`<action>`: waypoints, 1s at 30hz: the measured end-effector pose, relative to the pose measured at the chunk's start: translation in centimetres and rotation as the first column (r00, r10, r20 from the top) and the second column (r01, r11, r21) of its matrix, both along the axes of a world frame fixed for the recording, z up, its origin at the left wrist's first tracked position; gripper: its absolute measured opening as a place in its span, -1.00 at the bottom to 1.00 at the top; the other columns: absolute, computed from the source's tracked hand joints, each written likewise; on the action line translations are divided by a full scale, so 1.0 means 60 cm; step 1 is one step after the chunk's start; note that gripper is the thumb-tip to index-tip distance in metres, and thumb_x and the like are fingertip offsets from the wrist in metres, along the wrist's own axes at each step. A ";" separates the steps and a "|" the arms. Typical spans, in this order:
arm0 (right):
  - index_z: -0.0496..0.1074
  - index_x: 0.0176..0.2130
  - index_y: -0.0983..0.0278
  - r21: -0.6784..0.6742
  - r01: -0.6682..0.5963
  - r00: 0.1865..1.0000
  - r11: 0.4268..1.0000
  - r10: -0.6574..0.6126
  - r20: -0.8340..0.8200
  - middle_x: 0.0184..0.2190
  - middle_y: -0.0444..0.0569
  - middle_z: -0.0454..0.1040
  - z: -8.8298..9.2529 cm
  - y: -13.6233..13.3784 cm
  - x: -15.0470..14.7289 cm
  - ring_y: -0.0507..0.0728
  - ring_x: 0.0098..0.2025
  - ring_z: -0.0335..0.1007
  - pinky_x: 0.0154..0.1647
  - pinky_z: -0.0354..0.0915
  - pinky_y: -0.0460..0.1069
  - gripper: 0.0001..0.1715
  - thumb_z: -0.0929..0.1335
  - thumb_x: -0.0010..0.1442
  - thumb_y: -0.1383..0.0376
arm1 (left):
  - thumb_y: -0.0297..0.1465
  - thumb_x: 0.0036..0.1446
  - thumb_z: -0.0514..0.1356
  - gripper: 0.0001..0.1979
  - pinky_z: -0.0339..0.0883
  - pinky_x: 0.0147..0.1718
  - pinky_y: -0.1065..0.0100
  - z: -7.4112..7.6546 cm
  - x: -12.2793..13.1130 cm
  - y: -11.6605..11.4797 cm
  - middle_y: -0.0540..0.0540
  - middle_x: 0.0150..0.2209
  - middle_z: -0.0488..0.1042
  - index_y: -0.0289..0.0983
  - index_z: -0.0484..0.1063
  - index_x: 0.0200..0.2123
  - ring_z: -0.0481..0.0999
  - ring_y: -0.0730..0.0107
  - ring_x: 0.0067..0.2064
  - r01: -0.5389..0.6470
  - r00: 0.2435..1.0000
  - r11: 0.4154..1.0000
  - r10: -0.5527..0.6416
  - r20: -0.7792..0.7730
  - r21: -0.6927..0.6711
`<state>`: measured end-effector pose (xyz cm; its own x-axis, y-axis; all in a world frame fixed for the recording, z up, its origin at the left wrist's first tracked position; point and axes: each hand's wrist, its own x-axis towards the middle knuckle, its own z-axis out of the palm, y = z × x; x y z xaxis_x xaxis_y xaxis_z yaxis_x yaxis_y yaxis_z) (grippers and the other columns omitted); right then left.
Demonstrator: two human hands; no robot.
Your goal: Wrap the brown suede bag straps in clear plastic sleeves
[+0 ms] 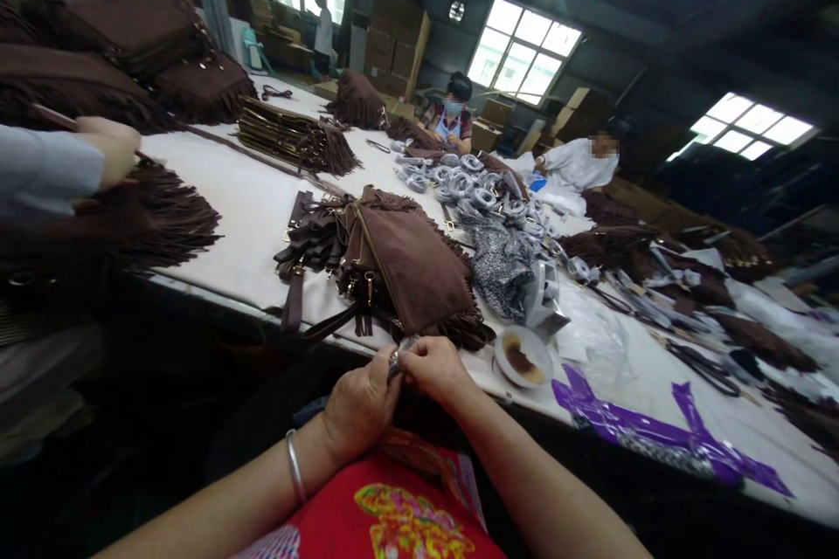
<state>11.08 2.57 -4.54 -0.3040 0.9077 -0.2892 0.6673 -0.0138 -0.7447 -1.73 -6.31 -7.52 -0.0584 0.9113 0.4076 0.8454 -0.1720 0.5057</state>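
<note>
My left hand [363,399] and my right hand [438,367] meet in front of my red apron [399,502], just off the table edge. Both sets of fingers pinch a small shiny piece [395,360], partly hidden, which could be metal or clear wrap. Just beyond them lies a stack of brown fringed pouches [412,266] with gold zippers and clasps. Dark brown wrist straps [315,240] are bunched at its left side. To the right of my right hand sits a white bowl [523,356] with brown contents.
A co-worker's hand [111,148] works over brown fringe [174,214] at left. Wrapped grey rings [459,183], a speckled cloth [502,266] and purple plastic [662,437] lie on the white table [242,266]. More brown bags [124,17] are heaped at far left. Other people sit beyond.
</note>
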 end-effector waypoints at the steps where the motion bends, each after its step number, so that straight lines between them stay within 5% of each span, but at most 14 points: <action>1: 0.51 -0.53 0.32 0.008 0.013 1.000 1.000 -0.013 -0.006 -0.67 -0.11 0.45 -0.003 -0.001 0.000 -0.02 -0.63 0.28 -0.64 0.06 -0.15 -0.76 0.34 0.00 0.22 | -0.31 0.25 0.01 -0.62 0.40 -0.45 0.28 0.000 0.000 0.000 -0.26 -0.33 0.57 -0.35 0.26 0.07 0.58 0.15 -0.40 0.015 0.999 1.000 -0.014 0.044 0.000; 8: 0.48 -0.58 0.30 0.032 0.042 0.990 0.999 -0.038 -0.138 -0.68 -0.12 0.44 0.006 -0.018 0.001 -0.01 -0.65 0.26 -0.63 0.12 -0.14 -0.75 0.33 0.03 0.25 | -0.29 0.28 -0.05 -0.69 0.35 -0.24 0.26 0.014 -0.004 0.005 -0.25 -0.24 0.55 -0.26 0.44 -0.12 0.55 0.15 -0.24 0.087 0.984 0.983 -0.059 0.171 -0.160; 13: 0.55 -0.36 0.31 -0.031 0.034 0.969 0.999 -0.041 -0.245 -0.51 -0.09 0.53 0.023 -0.045 0.017 -0.01 -0.64 0.29 -0.61 0.19 -0.12 -0.78 0.31 0.04 0.29 | -0.31 0.26 -0.03 -0.70 0.31 -0.23 0.33 0.036 -0.005 0.014 -0.15 -0.29 0.55 -0.23 0.49 -0.24 0.51 0.26 -0.26 0.132 0.942 0.970 -0.058 0.331 -0.205; 18: 0.50 -0.27 0.25 0.203 0.101 0.969 0.974 -0.050 -0.241 -0.42 -0.07 0.54 0.016 -0.069 0.031 0.09 -0.39 0.43 -0.35 0.29 -0.05 -0.80 0.31 0.09 0.32 | -0.27 0.20 0.04 -0.71 0.30 -0.28 0.35 0.047 0.003 0.026 -0.10 -0.36 0.55 -0.26 0.53 -0.33 0.49 0.29 -0.31 0.173 0.840 0.948 -0.001 0.542 -0.266; 22: 0.34 -0.13 0.27 0.172 0.197 0.954 0.965 -0.149 -0.259 -0.55 -0.16 0.48 0.006 -0.077 0.036 0.09 -0.45 0.41 -0.34 0.26 -0.04 -0.69 0.32 0.06 0.34 | -0.22 0.11 0.13 -0.71 0.19 -0.50 0.43 0.044 0.008 0.030 0.01 -0.56 0.41 -0.32 0.50 -0.44 0.35 0.43 -0.50 0.278 0.642 0.895 0.098 0.760 -0.350; 26: 0.29 -0.14 0.28 0.046 0.233 0.920 0.971 -0.205 -0.333 -0.57 -0.19 0.45 -0.011 -0.077 0.033 0.06 -0.51 0.37 -0.43 0.23 -0.07 -0.67 0.33 0.05 0.30 | -0.18 0.05 0.19 -0.71 -0.14 -0.69 0.50 0.045 0.011 0.026 0.16 -0.66 0.14 -0.33 0.44 -0.39 0.00 0.65 -0.68 0.463 0.296 0.804 0.256 0.920 -0.372; 30: 0.27 -0.14 0.29 -0.079 0.264 0.872 0.961 -0.273 -0.406 -0.61 -0.24 0.39 -0.024 -0.068 0.025 0.02 -0.58 0.29 -0.54 0.15 -0.11 -0.64 0.34 0.01 0.30 | -0.21 0.02 0.24 -0.71 -0.17 -0.71 0.56 0.044 0.013 0.024 0.19 -0.62 0.11 -0.32 0.38 -0.28 -0.09 0.72 -0.69 0.598 0.030 0.744 0.349 0.936 -0.297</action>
